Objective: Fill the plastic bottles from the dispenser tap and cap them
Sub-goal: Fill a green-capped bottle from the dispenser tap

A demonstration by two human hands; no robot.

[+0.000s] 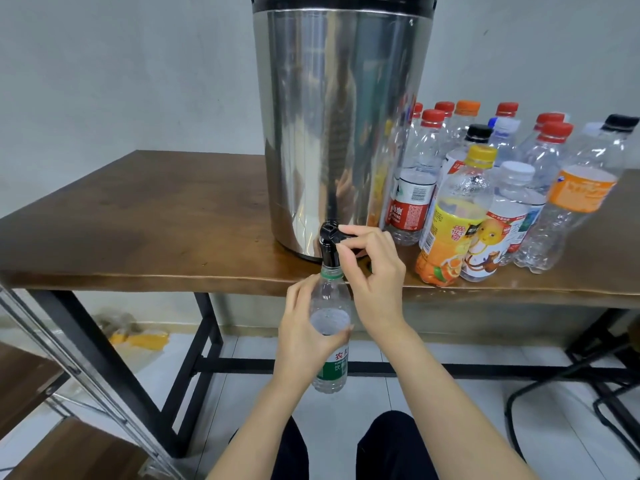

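A tall steel dispenser (332, 126) stands on the wooden table (138, 216), its black tap (329, 242) overhanging the front edge. My left hand (304, 337) grips a clear green-labelled bottle (330, 320) upright, its open neck right under the tap spout. Water fills the bottle to about the shoulder. My right hand (372, 268) pinches the tap's black lever between thumb and fingers. No cap is on this bottle.
Several capped plastic bottles (485, 188) with red, orange, yellow, white and black caps crowd the table right of the dispenser. A metal rack (69, 368) stands at lower left. Black chair legs (595, 386) are at the right, and my knees are below.
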